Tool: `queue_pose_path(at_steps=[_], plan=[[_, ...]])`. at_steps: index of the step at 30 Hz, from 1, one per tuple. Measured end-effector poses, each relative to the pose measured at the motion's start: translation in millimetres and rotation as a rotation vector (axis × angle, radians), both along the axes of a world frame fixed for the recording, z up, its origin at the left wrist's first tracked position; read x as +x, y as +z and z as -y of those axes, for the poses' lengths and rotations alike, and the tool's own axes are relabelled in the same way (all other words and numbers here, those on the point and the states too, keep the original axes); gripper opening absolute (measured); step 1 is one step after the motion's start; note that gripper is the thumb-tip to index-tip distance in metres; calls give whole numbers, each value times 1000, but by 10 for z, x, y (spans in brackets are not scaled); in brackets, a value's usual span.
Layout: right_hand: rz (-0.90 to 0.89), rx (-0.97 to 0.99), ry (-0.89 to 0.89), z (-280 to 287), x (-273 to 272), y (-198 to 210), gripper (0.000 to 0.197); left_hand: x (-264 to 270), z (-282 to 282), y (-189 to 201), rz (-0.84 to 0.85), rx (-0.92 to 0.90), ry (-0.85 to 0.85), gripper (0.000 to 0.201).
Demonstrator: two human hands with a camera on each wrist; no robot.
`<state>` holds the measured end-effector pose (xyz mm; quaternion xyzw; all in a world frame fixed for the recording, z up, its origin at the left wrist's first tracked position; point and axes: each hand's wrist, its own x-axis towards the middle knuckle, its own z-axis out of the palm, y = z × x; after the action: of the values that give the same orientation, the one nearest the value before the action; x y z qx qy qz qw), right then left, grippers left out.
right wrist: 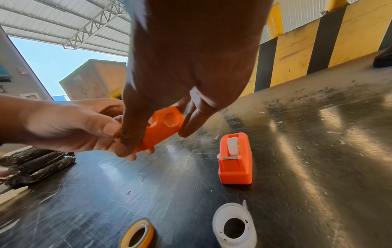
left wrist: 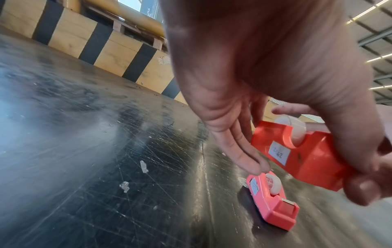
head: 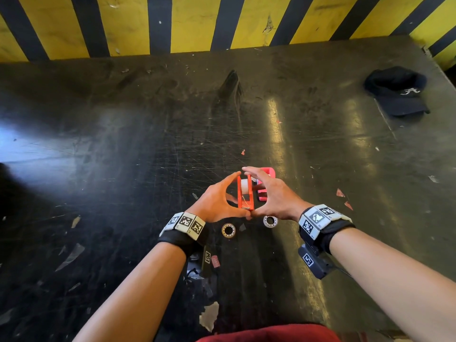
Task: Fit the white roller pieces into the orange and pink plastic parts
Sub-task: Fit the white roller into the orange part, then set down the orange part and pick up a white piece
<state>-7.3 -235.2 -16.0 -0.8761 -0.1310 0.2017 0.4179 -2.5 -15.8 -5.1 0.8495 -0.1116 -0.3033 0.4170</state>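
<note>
I hold the orange plastic part (head: 245, 193) just above the dark table, long axis pointing away from me, with a white roller (head: 245, 186) seated in its slot. My left hand (head: 237, 193) pinches it end to end between thumb and forefinger; its other fingers (left wrist: 250, 161) hang straight. My right hand (head: 255, 192) pinches the same part from the right side. The pink part (head: 266, 185) rests on the table just behind my right hand, a white roller (left wrist: 273, 184) in it. A loose white roller (head: 270, 221) and a yellow-rimmed one (head: 228, 230) lie flat near my wrists.
A black cap (head: 397, 91) lies at the far right of the scratched dark table (head: 123, 156). A yellow and black striped wall (head: 197, 23) borders the far edge. Black wrapped bundles (right wrist: 38, 166) lie off to the left. Paper scraps dot the surface.
</note>
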Motion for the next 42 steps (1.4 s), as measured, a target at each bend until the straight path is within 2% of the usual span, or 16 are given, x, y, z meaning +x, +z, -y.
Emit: queue_pose_path(at_steps=[6,10,12,19,27,31,34,36,37,40,42], plan=[[-15,-60,29,51,75,-84,124,170,29,-83,37,27,38,113],[123,-198,-53,239,249,-159,101,339,41,-216,38,80,55,115],[118,-285,-79,350,368,-176,95,439,69,-290,18,113,68,116],[-71,-553,69,526,631,-470,127,655,233,-677,-24,221,91,123],[-20,-549,51,473,641,-740,127,582,285,-946,5,258,107,129],[17,-505,51,470,593,-689,124,548,255,-927,-5,225,111,150],[42,-423,17,488,541,-569,123,519,184,-782,19,167,97,153],[74,-380,14,504,499,-461,120,514,160,-605,109,130,111,144],[87,-350,12,510,480,-402,119,516,162,-496,168,121,116,133],[117,-244,-3,491,398,-204,116,538,205,-137,365,113,103,71],[144,-203,-8,445,326,-79,117,521,267,74,457,67,56,42]])
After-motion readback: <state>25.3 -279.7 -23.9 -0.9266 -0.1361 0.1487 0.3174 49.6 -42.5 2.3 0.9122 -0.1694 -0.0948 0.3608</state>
